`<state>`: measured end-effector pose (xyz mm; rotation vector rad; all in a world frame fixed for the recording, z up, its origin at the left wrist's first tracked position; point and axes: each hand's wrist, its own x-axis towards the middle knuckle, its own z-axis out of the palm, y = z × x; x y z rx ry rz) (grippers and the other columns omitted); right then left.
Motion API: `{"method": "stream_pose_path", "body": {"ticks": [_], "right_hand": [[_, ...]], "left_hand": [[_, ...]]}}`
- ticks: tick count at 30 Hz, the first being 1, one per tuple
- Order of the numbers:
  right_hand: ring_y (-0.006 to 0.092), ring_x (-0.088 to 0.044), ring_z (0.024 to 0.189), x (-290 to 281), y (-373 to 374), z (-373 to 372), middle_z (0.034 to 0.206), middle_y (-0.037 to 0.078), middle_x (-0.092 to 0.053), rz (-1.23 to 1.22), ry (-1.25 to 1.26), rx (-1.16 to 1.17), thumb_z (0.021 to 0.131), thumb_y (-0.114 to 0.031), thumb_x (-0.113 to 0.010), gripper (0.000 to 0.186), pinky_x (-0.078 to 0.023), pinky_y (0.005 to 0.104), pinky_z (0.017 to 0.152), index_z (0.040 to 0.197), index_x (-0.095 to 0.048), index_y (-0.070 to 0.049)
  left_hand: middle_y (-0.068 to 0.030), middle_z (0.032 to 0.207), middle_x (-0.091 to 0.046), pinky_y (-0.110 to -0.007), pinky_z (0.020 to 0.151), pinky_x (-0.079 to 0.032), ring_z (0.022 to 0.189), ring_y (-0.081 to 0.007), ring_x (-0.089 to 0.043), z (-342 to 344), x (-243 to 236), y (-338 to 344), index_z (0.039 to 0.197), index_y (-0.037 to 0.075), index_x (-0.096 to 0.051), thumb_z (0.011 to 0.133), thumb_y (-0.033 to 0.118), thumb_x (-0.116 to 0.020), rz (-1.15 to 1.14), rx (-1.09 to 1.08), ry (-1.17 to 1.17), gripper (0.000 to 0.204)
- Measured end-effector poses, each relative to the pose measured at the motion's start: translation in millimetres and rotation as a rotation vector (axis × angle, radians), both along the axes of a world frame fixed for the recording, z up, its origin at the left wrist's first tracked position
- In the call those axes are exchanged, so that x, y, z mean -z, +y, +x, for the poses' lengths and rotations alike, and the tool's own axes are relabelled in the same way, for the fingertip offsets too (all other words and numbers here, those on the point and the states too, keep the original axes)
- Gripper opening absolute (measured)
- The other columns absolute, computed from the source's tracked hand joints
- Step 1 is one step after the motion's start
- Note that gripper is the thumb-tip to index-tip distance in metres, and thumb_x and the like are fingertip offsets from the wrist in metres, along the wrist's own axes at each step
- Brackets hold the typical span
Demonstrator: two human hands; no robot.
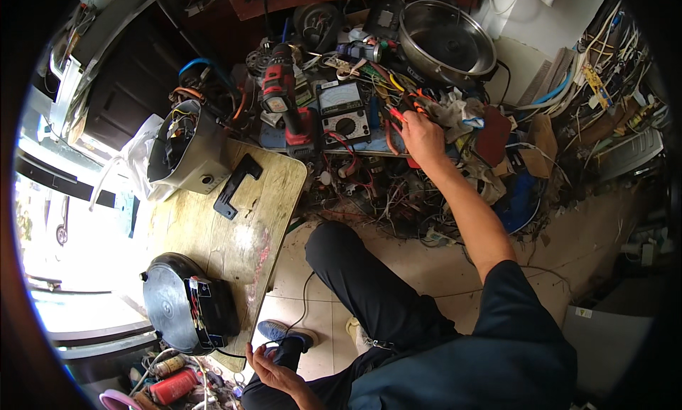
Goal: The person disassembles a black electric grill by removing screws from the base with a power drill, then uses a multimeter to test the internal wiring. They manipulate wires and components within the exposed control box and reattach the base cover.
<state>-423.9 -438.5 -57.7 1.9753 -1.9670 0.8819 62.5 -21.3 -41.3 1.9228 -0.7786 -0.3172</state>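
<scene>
My right hand (424, 139) reaches to the cluttered bench, its fingers closed around red-handled pliers (395, 115). Their jaws are hard to make out. Orange-and-black tool handles (420, 103) lie just beyond the knuckles. My left hand (273, 373) is low, by the wooden table's near corner, fingers loosely curved and apart. A black cord (231, 354) runs from a round black appliance base (170, 303) past these fingertips; no grip on it is plain. The base lies tipped on the table, with wires and terminals showing in an opening in its side.
On the wooden table (273, 197) stand a grey housing with wires inside (202, 158) and a black bracket-shaped part (236, 186). The bench carries a red cordless drill (284, 90), an analog multimeter (343, 112) and a metal pan (447, 44). Tangled wires (369, 197) spill below it.
</scene>
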Motion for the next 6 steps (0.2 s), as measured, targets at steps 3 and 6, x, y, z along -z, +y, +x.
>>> {"method": "stream_pose_path", "body": {"ticks": [3, 6], "right_hand": [[0.0399, -0.075, 0.082, 8.9, -17.4, 11.7, 0.094, 0.018, -0.075, 0.131, 0.020, 0.104, 0.098, -0.019, -0.074, 0.021, -0.061, 0.0508, 0.069, 0.110, -0.068, -0.003], [0.0379, -0.077, 0.081, 1.2, -13.9, 28.1, 0.096, 0.018, -0.076, 0.169, 0.051, 0.093, 0.098, -0.028, -0.076, 0.025, -0.061, 0.0503, 0.069, 0.110, -0.069, -0.008]], "left_hand": [[-0.0118, 0.148, -0.063, -0.030, 0.086, -0.054, 0.106, -0.0186, -0.067, 0.3, 8.0, -1.1, 0.142, -0.002, -0.064, 0.120, 0.031, -0.046, -0.018, 0.037, 0.031, 0.043], [-0.0134, 0.157, -0.058, -0.033, 0.089, -0.056, 0.112, -0.0239, -0.067, 2.9, 15.2, 6.4, 0.150, 0.000, -0.060, 0.120, 0.034, -0.045, 0.054, 0.110, 0.010, 0.048]]}}
